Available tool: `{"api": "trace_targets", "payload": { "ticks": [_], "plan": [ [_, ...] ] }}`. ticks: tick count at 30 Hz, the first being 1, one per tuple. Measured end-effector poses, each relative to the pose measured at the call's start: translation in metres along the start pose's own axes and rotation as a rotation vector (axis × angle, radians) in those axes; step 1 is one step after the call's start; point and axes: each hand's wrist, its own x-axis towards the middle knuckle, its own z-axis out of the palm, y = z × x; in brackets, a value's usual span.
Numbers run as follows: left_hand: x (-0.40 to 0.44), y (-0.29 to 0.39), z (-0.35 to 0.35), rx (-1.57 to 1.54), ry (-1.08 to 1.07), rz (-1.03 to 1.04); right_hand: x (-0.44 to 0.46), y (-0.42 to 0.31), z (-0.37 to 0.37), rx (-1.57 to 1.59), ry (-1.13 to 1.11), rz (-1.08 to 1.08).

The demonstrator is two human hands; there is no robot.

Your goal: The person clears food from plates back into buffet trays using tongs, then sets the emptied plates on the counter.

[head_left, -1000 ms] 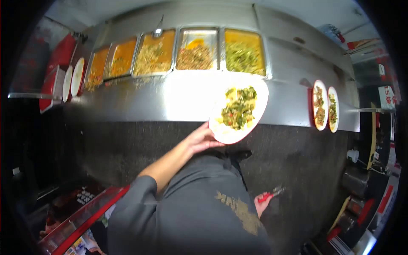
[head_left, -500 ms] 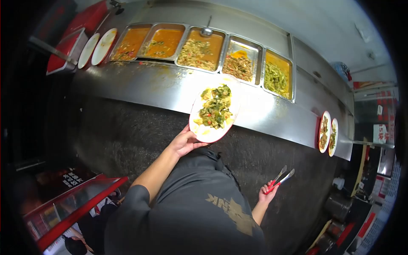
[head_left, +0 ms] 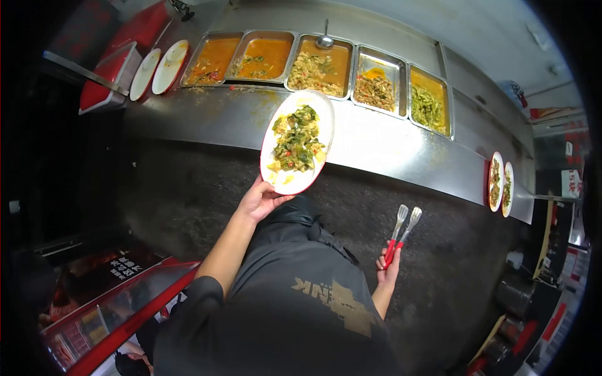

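Note:
My left hand (head_left: 260,200) grips the lower end of a white oval plate (head_left: 324,119) with a red outer side. Green leafy vegetables with pale and red bits (head_left: 298,141) lie on it. The plate is held up by the near edge of the steel counter (head_left: 200,122). On the right, my right hand (head_left: 389,266) is closed around the red handles of metal tongs (head_left: 401,232), whose two tips point up and stand apart with nothing between them.
Several steel trays of food (head_left: 318,66) line the counter, one with a ladle (head_left: 325,42). Two oval plates (head_left: 170,67) stand at the left, two filled plates (head_left: 496,182) at the right. A red-framed display (head_left: 125,319) is at lower left, with a person partly visible behind.
The plate in my left hand has moved left relative to the food trays. My right hand has raised the tongs, and their tips now point upward. The camera view has turned.

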Motion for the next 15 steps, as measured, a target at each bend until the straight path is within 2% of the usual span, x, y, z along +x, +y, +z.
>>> {"api": "trace_targets", "payload": {
  "ticks": [8, 15],
  "plan": [
    [0.057, 0.053, -0.024, 0.037, -0.013, -0.049, 0.055, -0.05, 0.106, -0.353, 0.059, 0.005],
    [0.098, 0.114, -0.028, 0.13, -0.032, -0.153, 0.135, -0.087, 0.295, -1.094, -0.031, -0.26]
  ]
}}
